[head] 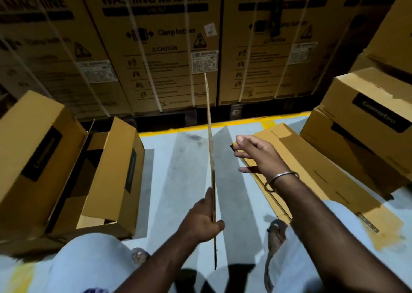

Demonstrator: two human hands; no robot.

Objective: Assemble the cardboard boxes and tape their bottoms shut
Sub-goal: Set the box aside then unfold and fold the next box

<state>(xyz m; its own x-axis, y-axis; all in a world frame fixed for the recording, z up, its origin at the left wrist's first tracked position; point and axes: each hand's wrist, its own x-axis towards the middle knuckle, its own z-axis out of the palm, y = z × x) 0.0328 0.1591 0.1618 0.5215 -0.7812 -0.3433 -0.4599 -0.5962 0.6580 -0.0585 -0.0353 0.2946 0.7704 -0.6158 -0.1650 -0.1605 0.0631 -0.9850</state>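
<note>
Gripping flat cardboard (211,150), left hand (204,220).

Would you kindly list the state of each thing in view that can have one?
Flat box: still folded, held upright and edge-on.
Left hand: grips the flat box near its lower end.
Right hand: open, fingers spread, holding nothing.
Open box: assembled, flaps open.
Stack of flat boxes: lying folded on the floor.
Closed box: assembled, stacked on another.

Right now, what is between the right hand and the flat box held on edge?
Nothing: in the head view the right hand hovers open beside the flat box, which the left hand grips; only bare floor shows behind the gap.
</note>
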